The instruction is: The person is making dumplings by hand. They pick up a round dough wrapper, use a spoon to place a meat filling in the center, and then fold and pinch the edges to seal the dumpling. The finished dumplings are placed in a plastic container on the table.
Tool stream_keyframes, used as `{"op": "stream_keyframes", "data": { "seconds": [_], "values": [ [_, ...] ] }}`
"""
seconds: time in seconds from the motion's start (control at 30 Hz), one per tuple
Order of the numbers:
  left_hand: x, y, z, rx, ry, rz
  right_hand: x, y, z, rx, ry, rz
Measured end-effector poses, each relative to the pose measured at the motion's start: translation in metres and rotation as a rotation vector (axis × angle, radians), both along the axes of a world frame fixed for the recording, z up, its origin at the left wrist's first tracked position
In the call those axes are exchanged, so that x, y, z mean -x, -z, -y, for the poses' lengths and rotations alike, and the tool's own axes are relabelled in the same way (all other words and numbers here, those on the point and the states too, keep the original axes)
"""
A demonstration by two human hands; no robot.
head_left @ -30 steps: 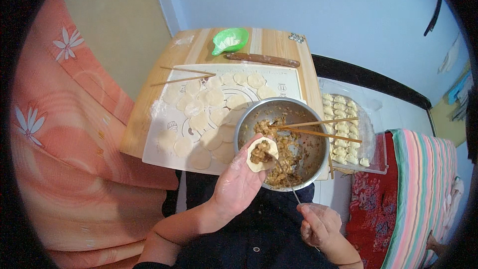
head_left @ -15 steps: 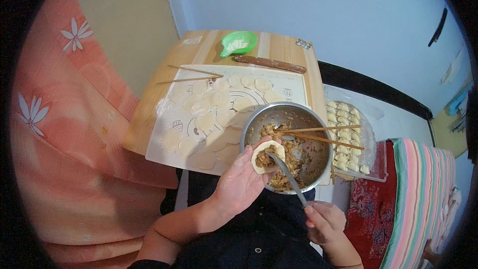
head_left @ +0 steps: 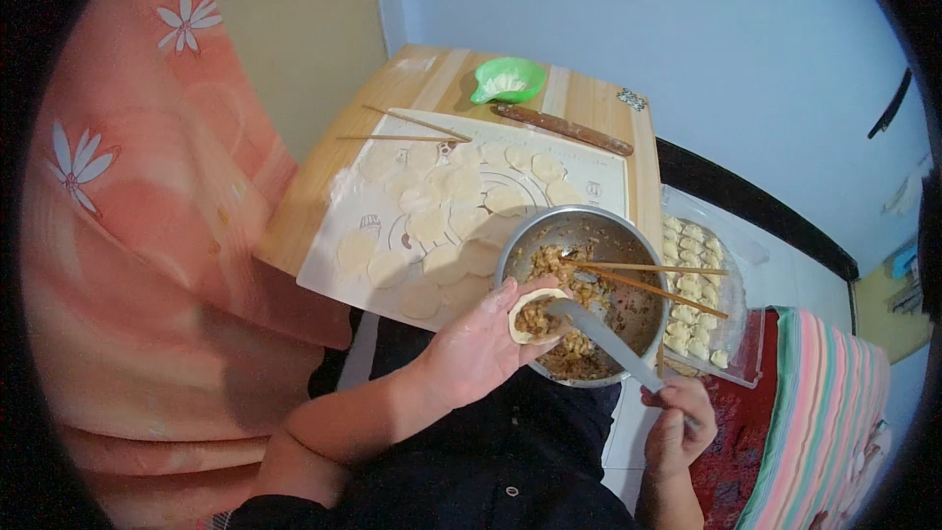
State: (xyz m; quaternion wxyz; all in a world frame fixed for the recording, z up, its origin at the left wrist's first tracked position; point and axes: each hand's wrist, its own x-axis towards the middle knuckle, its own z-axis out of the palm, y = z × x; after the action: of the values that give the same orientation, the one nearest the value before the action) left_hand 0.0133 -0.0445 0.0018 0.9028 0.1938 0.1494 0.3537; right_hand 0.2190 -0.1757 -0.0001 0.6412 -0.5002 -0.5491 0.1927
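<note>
A round dumpling wrapper (head_left: 517, 322) is held by the left hand (head_left: 479, 342), just below centre frame. Wrapper is seated on the finger side of the palm, cupped; fingers are bent up behind and under it, thumb is set by its upper-left edge. Gaps between the left fingers can't be told, as they are mostly covered. Meat-coloured filling (head_left: 535, 318) is heaped inside the wrapper, rim left exposed around it.

Metal spoon (head_left: 618, 345) is gripped near its handle end by the right hand (head_left: 681, 424), lower right of centre; handle is pinched between thumb and curled fingers. Spoon is angled up-left, tip put to the filling. Right fingers are kept well apart from the wrapper.

Steel bowl (head_left: 587, 220) is placed just beyond, right of centre, partly filled with more filling; chopsticks (head_left: 677, 268) are laid in it, ends stuck out to the right over the rim.

White mat (head_left: 334, 265) is spread on the wooden table (head_left: 432, 74), left of centre, covered with flat wrappers (head_left: 428, 227), some overlapped. A second chopstick pair (head_left: 402, 137) is rested at the mat's upper left. Rolling pin (head_left: 564, 129) and green dish (head_left: 531, 79) of flour are set at upper centre. Finished dumplings (head_left: 692, 285) are lined up in a clear tray (head_left: 754, 353), right.
</note>
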Motion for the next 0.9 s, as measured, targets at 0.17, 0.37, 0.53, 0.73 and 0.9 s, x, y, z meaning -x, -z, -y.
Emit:
{"op": "stream_keyframes", "data": {
  "seconds": [0.17, 0.37, 0.53, 0.73, 0.9],
  "values": [
    [0.006, -0.004, -0.002, -0.005, 0.114, -0.042, -0.006, -0.009, -0.014, 0.014, -0.157, -0.355],
    [0.008, -0.004, -0.002, 0.002, 0.165, -0.077, -0.022, 0.007, -0.020, 0.132, -0.196, -0.102],
    [0.007, -0.004, -0.003, -0.019, 0.188, -0.077, -0.019, -0.004, -0.019, 0.066, -0.223, -0.332],
    [0.005, 0.004, -0.005, 0.000, 0.214, -0.074, -0.026, 0.006, -0.023, 0.075, -0.274, -0.405],
    [0.008, -0.001, -0.006, -0.017, 0.267, -0.107, -0.032, 0.003, -0.028, 0.154, -0.312, -0.341]
  ]
}}
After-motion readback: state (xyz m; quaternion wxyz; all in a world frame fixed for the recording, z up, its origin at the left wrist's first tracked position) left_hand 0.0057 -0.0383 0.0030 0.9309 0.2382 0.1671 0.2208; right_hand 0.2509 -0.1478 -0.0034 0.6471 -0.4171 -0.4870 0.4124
